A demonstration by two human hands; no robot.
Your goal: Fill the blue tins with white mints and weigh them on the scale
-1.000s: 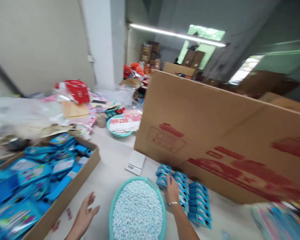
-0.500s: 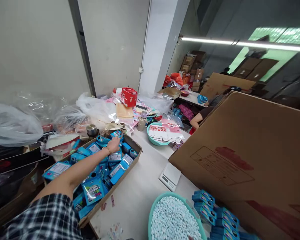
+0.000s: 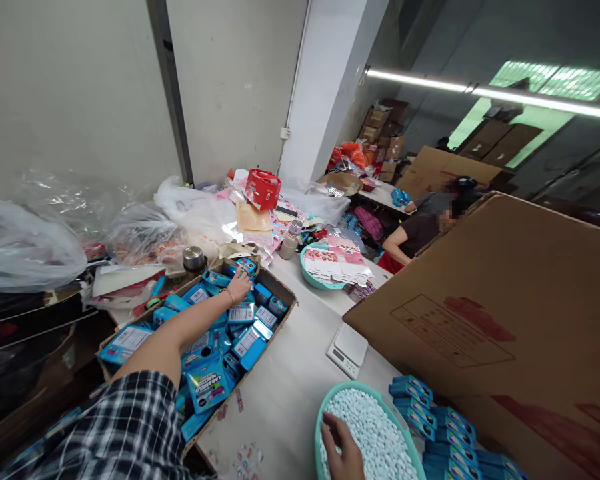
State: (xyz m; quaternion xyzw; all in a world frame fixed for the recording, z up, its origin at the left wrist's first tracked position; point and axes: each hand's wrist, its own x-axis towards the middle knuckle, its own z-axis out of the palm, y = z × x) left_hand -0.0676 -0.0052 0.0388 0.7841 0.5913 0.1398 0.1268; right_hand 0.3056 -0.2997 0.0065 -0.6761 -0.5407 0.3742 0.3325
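Observation:
My left hand (image 3: 240,287) reaches into the cardboard tray (image 3: 273,331) at left, its fingers stretched out on a blue packet (image 3: 247,265) near the far end. Many similar blue printed candy packets lie jumbled around my forearm. At the bottom, my right hand (image 3: 344,450) is over the turquoise basin (image 3: 319,433), thumb and fingers apart and slightly curved. Small pale-blue candies (image 3: 373,423) fill this basin. Nothing shows between the fingers of my right hand.
A white scale (image 3: 349,350) stands beyond the basin. Stacked blue packets (image 3: 450,437) sit at right under a large carton (image 3: 485,307). Farther back are a basin of printed sheets (image 3: 325,283), a bottle (image 3: 291,240), a steel-lidded flask (image 3: 194,259) and a seated person (image 3: 425,230).
My right hand has come into view over the candies. My left hand stays at the far end of the tray, its fingers more extended. The view has shifted slightly.

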